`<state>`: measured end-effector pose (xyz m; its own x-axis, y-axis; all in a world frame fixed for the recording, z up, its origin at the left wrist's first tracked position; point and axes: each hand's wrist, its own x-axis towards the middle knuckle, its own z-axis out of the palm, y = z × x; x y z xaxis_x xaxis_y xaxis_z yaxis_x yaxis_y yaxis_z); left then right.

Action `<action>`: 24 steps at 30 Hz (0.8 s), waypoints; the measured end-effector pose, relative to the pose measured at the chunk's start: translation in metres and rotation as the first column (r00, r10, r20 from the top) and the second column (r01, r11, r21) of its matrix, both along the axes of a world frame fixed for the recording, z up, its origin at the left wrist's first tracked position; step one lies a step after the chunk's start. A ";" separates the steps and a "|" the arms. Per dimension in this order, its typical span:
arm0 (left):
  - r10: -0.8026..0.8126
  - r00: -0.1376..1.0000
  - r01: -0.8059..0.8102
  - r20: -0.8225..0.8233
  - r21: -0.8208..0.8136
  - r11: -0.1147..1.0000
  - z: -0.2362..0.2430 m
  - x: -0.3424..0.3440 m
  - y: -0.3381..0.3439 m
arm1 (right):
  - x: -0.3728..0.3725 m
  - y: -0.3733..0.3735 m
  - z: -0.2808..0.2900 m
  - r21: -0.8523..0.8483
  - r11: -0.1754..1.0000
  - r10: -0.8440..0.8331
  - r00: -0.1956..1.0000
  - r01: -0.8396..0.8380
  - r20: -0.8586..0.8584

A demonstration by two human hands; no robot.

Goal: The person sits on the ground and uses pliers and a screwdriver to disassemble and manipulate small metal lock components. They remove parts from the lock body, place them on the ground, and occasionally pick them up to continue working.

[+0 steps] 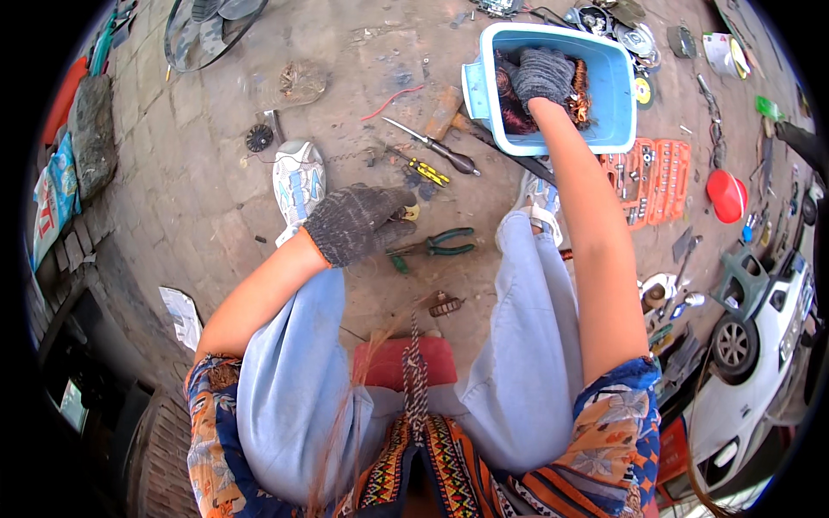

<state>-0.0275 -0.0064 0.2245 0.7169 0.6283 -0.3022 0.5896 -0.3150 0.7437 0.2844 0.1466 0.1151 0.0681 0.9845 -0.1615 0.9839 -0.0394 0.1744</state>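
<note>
I sit on a low red stool (390,363) over a concrete floor, both hands in dark knitted gloves. My right hand (542,76) reaches into a light blue plastic tub (617,78) and rests on reddish-brown wire coils (511,102) inside; whether it grips them is hidden. My left hand (358,223) hovers above the floor between my knees, fingers curled, with a small yellow object (412,211) at its fingertips. Green-handled pliers (436,247) lie just right of that hand. A screwdriver (432,147) and a yellow-and-black tool (425,170) lie beyond it.
An orange socket set case (656,177) lies open right of the tub. A red round lid (727,195), scattered tools and metal parts fill the right side. A white car (760,345) stands at the lower right. A fan guard (207,26) and stones are at the upper left.
</note>
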 end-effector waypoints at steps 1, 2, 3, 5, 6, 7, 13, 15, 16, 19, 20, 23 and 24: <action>-0.002 1.000 0.002 0.016 -0.001 1.000 -0.001 0.001 0.000 | 0.003 0.000 -0.003 0.044 0.998 0.039 0.999 -0.040 0.020; -0.005 0.999 0.005 0.032 -0.003 1.000 -0.001 0.003 0.001 | 0.004 0.002 -0.003 0.039 0.999 0.020 1.000 -0.021 0.019; -0.010 0.999 0.010 0.044 -0.005 1.000 -0.002 0.005 0.001 | 0.000 0.003 -0.002 0.035 0.999 0.000 1.000 0.000 0.014; -0.024 0.999 0.025 0.040 -0.021 0.999 -0.003 0.009 0.002 | -0.002 0.008 -0.011 0.006 0.997 -0.081 0.997 0.081 0.004; -0.028 0.999 0.029 0.033 -0.027 0.999 -0.004 0.009 0.003 | -0.007 0.009 -0.013 0.016 0.996 -0.089 0.996 0.089 0.022; -0.029 0.999 0.030 0.031 -0.033 0.999 -0.003 0.010 0.002 | -0.007 0.004 -0.013 0.077 0.993 -0.092 0.996 0.090 0.019; 0.021 1.000 -0.019 0.019 -0.128 0.992 -0.005 0.007 0.004 | 0.035 -0.016 0.016 0.068 0.976 -0.157 0.883 0.207 -0.443; 0.061 0.998 -0.056 0.035 -0.118 0.991 0.000 0.005 0.005 | 0.052 -0.029 0.032 0.026 0.961 -0.182 0.698 0.276 -0.693; 0.080 0.995 -0.074 0.051 -0.118 0.990 0.002 0.007 0.004 | 0.062 -0.038 0.033 -0.045 0.945 -0.231 0.562 0.324 -0.794; 0.176 0.978 -0.150 0.116 -0.202 0.968 0.003 0.012 0.006 | 0.074 -0.064 0.043 -0.244 0.882 -0.307 0.100 0.403 -0.946; 0.203 0.970 -0.169 0.136 -0.231 0.958 0.002 0.013 0.006 | 0.075 -0.072 0.047 -0.311 0.859 -0.312 -0.065 0.406 -0.948; 0.263 0.951 -0.203 0.163 -0.312 0.928 -0.004 0.014 0.011 | 0.066 -0.088 0.063 -0.242 0.899 -0.237 -0.059 0.364 -0.970; 0.366 0.912 -0.247 0.183 -0.466 0.849 -0.001 0.016 0.013 | 0.060 -0.090 0.069 -0.210 0.910 -0.199 -0.068 0.358 -0.978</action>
<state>-0.0120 0.0067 0.2237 0.5976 0.6809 -0.4234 0.3733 0.2311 0.8985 0.3442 0.0562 0.1844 0.1971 0.9411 -0.2748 0.0813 -0.2950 -0.9520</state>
